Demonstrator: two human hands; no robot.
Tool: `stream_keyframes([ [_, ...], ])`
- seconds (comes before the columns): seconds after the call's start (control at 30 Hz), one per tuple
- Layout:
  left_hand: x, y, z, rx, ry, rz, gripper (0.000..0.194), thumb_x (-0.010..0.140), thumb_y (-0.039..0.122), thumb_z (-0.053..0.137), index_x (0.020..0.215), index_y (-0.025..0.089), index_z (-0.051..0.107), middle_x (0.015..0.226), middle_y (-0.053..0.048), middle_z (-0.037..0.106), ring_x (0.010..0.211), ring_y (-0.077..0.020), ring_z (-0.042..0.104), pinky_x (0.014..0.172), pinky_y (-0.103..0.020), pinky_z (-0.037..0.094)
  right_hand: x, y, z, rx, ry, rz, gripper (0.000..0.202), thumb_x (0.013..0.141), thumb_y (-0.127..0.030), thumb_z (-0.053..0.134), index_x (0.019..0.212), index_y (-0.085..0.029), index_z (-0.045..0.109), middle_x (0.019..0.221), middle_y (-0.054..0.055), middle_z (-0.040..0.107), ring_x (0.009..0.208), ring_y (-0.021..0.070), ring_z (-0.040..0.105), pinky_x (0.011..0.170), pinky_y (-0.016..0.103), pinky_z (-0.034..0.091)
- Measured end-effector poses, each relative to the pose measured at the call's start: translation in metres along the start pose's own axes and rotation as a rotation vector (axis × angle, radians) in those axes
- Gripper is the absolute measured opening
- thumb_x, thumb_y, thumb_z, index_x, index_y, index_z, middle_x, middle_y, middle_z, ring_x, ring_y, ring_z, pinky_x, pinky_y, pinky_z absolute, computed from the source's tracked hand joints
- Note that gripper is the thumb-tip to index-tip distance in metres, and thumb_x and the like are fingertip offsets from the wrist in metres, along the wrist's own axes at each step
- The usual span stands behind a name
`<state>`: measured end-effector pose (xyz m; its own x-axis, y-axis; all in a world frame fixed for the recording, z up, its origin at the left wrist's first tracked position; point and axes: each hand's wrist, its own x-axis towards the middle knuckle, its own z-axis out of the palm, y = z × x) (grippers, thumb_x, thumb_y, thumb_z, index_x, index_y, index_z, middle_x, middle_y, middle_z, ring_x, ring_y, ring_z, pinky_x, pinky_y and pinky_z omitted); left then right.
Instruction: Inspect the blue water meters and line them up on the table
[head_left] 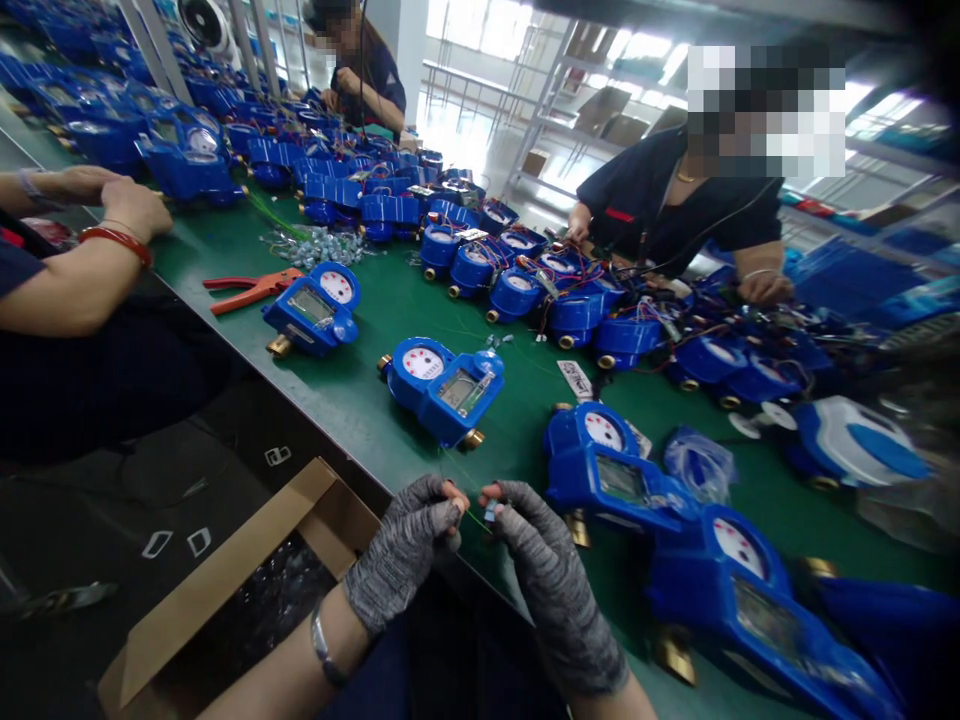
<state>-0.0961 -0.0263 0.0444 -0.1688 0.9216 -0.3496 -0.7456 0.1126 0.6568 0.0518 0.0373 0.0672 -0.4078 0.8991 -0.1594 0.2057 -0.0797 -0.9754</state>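
Observation:
Both hands wear grey fingerless gloves and meet near the table's front edge. My left hand (pixel 412 545) pinches a thin green wire (pixel 477 520). Between the fingertips of my right hand (pixel 541 565) is a small pale blue seal (pixel 490 511), with the wire running to it. Just beyond the hands lies a blue meter (pixel 442 388) with a round white dial, a small display and brass ends. Another blue meter (pixel 315 308) sits to its left, beside red-orange pliers (pixel 251 288).
Rows of blue meters (pixel 517 292) fill the back of the green table (pixel 360 400). More meters (pixel 600 460) stand at right. Seals (pixel 322 245) are piled at back left. An open carton (pixel 225 580) is below the edge. Two people work opposite; another person's hands (pixel 135 205) are at left.

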Motion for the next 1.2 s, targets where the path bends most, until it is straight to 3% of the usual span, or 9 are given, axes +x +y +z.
stream_keyframes([
  [0.1,0.002,-0.001,0.002,0.045,0.023,0.059,0.029,0.063,0.035,0.083,0.071,0.016,0.063,0.061,0.003,0.056,0.053,-0.0075,0.050,0.052,-0.019,0.040,-0.001,0.006,-0.001,0.142,-0.055,0.037,0.028,0.082,-0.044,0.066,0.096,-0.019,0.065,0.088,0.005,0.066,0.076,0.0209,0.063,0.070,0.034,0.051],
  [0.33,0.004,-0.003,0.001,0.161,0.125,0.206,0.023,0.070,0.032,0.079,0.077,0.016,0.065,0.066,0.002,0.061,0.057,-0.0086,0.054,0.057,-0.021,0.045,-0.001,0.012,-0.002,-0.098,0.087,-0.098,0.025,0.079,-0.035,0.071,0.098,-0.021,0.065,0.098,0.007,0.068,0.089,0.0242,0.065,0.082,0.038,0.053],
  [0.63,0.005,-0.002,0.003,0.323,0.206,0.344,0.017,0.072,0.029,0.079,0.078,0.017,0.068,0.077,-0.001,0.069,0.065,-0.0123,0.060,0.063,-0.024,0.050,-0.002,0.020,-0.001,0.088,0.036,0.014,0.032,0.075,-0.038,0.077,0.099,-0.021,0.065,0.097,0.009,0.072,0.089,0.0275,0.070,0.083,0.044,0.056],
  [0.83,0.002,0.004,0.006,0.379,0.218,0.386,0.012,0.072,0.025,0.077,0.075,0.017,0.070,0.080,-0.003,0.070,0.078,-0.0167,0.065,0.075,-0.028,0.053,-0.002,0.020,0.000,0.053,0.045,-0.007,0.032,0.076,-0.037,0.077,0.100,-0.021,0.063,0.098,0.009,0.072,0.091,0.0275,0.070,0.085,0.046,0.055],
  [1.03,0.005,-0.002,-0.001,0.391,0.209,0.370,0.015,0.076,0.030,0.076,0.079,0.018,0.068,0.078,-0.001,0.069,0.067,-0.0132,0.061,0.065,-0.026,0.051,-0.002,0.020,0.002,0.048,0.050,-0.019,0.030,0.076,-0.037,0.076,0.098,-0.021,0.064,0.094,0.008,0.072,0.086,0.0268,0.070,0.082,0.044,0.056],
  [1.2,0.004,-0.001,0.000,0.394,0.192,0.360,0.014,0.075,0.029,0.076,0.079,0.018,0.068,0.080,-0.001,0.069,0.067,-0.0125,0.060,0.066,-0.025,0.050,-0.001,0.023,0.003,0.034,0.062,-0.028,0.030,0.075,-0.037,0.077,0.097,-0.021,0.065,0.094,0.008,0.072,0.086,0.0257,0.069,0.082,0.042,0.056],
])
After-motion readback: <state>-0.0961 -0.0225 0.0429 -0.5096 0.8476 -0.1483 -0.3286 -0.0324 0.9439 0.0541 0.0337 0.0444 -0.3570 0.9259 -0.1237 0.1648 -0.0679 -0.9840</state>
